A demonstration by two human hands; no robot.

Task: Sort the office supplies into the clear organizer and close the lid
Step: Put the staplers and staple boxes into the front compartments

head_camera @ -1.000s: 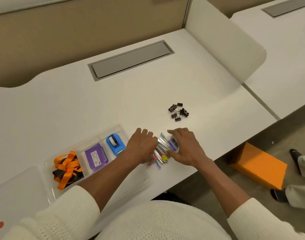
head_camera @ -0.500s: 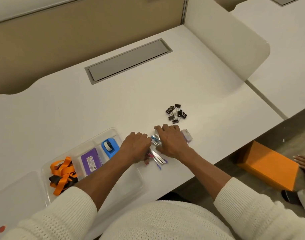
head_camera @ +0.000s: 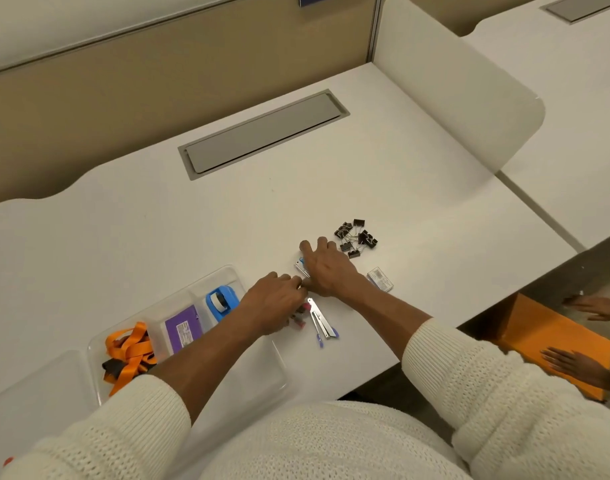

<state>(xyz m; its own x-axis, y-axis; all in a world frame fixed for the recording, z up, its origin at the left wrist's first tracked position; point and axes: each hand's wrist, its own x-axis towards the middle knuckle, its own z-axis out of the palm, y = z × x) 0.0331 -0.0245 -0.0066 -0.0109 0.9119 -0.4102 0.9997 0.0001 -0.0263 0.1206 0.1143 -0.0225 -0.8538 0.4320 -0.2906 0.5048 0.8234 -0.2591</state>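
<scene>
Head view shows both hands lying palm down on small staplers (head_camera: 320, 321) on the white bench (head_camera: 158, 230), just right of the clear organizer (head_camera: 234, 275). Left hand (head_camera: 274, 306) curls its grip over some; right hand (head_camera: 326, 270) has its grip spread flat. Black binder clips (head_camera: 355, 237) sit further right of the organizer.

Single head cam, wide-angle, looks fwd and down, close over desk (head_camera: 331, 188).

Bright, even overhead light, soft faint shadows, mild wide-angle bending at edges.
</scene>
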